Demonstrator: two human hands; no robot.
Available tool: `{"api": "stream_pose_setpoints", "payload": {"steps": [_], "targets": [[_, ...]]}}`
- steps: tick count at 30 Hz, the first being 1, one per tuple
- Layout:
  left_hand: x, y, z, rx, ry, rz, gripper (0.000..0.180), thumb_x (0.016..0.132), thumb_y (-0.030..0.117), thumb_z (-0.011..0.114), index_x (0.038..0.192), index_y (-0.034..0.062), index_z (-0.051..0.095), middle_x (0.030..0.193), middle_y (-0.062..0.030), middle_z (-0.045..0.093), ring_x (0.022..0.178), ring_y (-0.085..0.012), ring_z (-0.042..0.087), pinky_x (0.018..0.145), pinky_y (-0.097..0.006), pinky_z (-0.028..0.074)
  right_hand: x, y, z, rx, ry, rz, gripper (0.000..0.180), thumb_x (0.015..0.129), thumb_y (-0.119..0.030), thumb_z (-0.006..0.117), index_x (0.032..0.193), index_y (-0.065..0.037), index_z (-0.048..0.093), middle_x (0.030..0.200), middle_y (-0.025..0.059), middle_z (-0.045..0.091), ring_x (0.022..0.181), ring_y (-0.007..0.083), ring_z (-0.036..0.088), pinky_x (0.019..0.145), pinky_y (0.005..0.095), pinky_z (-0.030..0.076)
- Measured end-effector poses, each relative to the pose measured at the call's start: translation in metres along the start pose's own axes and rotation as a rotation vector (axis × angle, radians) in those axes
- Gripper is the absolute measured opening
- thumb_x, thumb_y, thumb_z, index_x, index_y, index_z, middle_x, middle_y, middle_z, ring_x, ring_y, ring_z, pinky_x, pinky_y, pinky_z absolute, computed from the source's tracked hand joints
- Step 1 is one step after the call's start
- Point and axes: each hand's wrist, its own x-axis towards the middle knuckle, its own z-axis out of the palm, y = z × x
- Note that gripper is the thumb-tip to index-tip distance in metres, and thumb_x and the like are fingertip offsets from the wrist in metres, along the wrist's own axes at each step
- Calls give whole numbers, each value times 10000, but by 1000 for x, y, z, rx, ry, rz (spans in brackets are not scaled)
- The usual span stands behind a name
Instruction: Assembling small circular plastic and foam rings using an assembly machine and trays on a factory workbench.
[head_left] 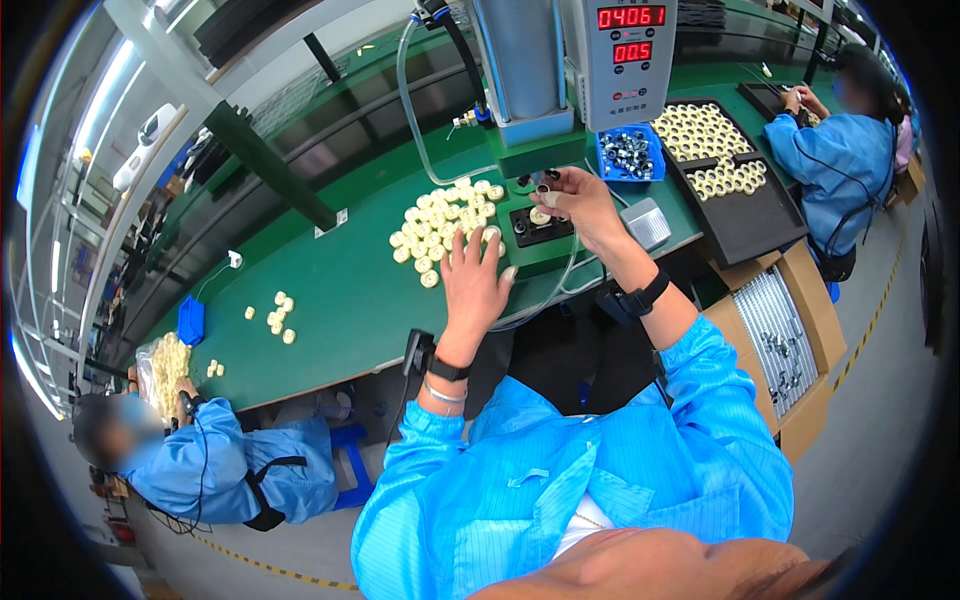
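Observation:
My left hand (472,287) lies with fingers spread at the near edge of a pile of cream round plastic parts (430,225), its fingertips touching some of them. My right hand (585,208) pinches a small metal ring-like piece (543,188) just above the black fixture (522,228) of a bench press (525,90). One cream round part (540,216) sits in that fixture, under my right fingers. The exact shape of the pinched piece is partly hidden by the fingers.
A blue bin (630,155) of metal pieces and a black tray (745,225) of cream parts stand right of the press. A grey box-like device (646,224) sits near the table edge. Co-workers sit at both sides; a carton (815,300) stands lower right.

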Motion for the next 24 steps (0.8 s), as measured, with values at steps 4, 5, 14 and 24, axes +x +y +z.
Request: {"api": "stream_pose_setpoints", "payload": {"steps": [4,5,14,24], "targets": [[-41,-25,11,-20,77,-59,498,809,191,698,1272,52,574,1361,-178,496,1324,-420,374,1035,-580,341,6,1,12,-72,3,-79,257,873,58,590,1126,75,549,1013,137,647,954,229,680,810,303,577],[-48,-29,13,-24,120,-47,452,809,162,687,1235,43,599,1339,-178,514,1307,-420,392,1034,-558,348,5,3,13,-71,-1,-75,257,873,58,590,1126,75,549,1013,137,647,954,229,680,810,303,577],[-65,-45,25,-177,351,-178,295,851,106,653,1133,20,655,1224,-171,610,1222,-409,498,1028,-472,406,11,24,8,522,107,248,172,971,-57,539,1103,41,589,1056,153,636,971,249,660,849,344,577],[-70,-41,26,-133,384,-170,285,827,86,665,1105,27,658,1211,-155,612,1217,-404,498,1009,-482,422,-7,5,20,779,129,262,182,984,-32,461,1113,65,543,1126,172,613,1092,291,620,949,371,547]]}}
